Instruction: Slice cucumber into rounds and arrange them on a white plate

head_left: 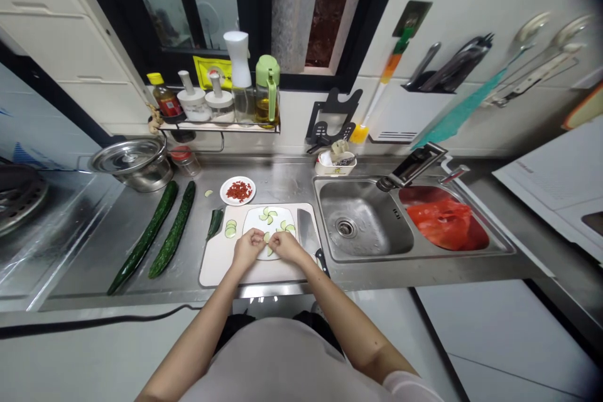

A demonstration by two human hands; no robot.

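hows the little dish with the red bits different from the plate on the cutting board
The little dish holds red bits; the plate holds cucumber slices. The dish sits on the steel counter; the plate lies on the cutting board. The dish is smaller; the left hand and right hand are at the plate's near edge. Both are white.

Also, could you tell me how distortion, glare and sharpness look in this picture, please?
In the head view, wide-angle bending curves the counter and the top right corner darkens; in the same head view, soft glare streaks the steel at left; lighting is even with no motion blur, yet the left hand and right hand over the plate are too small for finger detail.
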